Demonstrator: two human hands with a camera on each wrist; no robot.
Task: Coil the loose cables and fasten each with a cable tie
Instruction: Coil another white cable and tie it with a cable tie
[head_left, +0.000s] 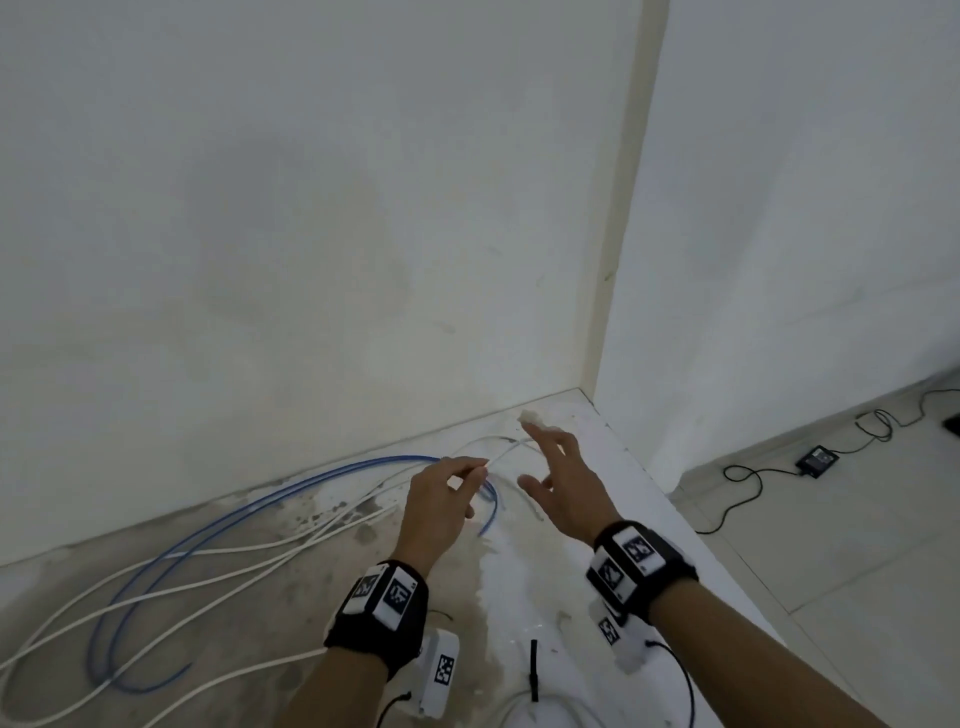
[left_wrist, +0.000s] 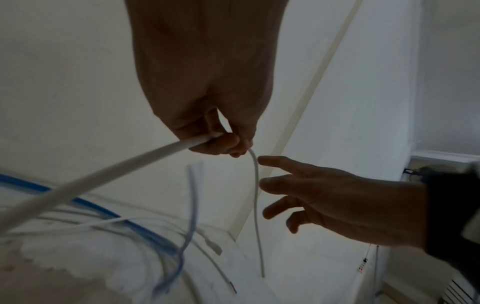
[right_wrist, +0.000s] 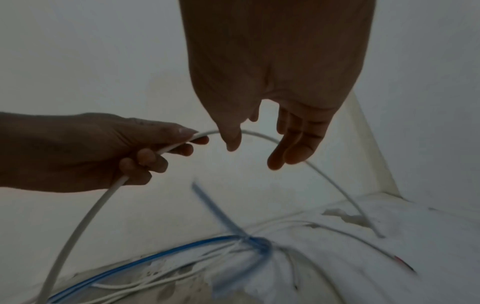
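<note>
My left hand (head_left: 457, 480) grips a white cable (left_wrist: 103, 176) near its free end, fingers curled round it (right_wrist: 155, 152). The cable arches past my right hand and its tip drops to the floor (right_wrist: 374, 228). My right hand (head_left: 550, 467) hovers open just right of the left one, fingers spread beside the cable (left_wrist: 255, 185) and holding nothing. A blue cable (head_left: 171, 561) loops over the stained floor to the left, mixed with more white cables (head_left: 234, 571). A black cable tie (head_left: 533, 670) lies on the floor between my forearms.
White walls meet in a corner (head_left: 587, 389) just beyond my hands. A raised white ledge (head_left: 649, 493) runs along the right. On the lower tiled floor to the right lie a black adapter (head_left: 818, 460) and its thin black cord (head_left: 748, 483).
</note>
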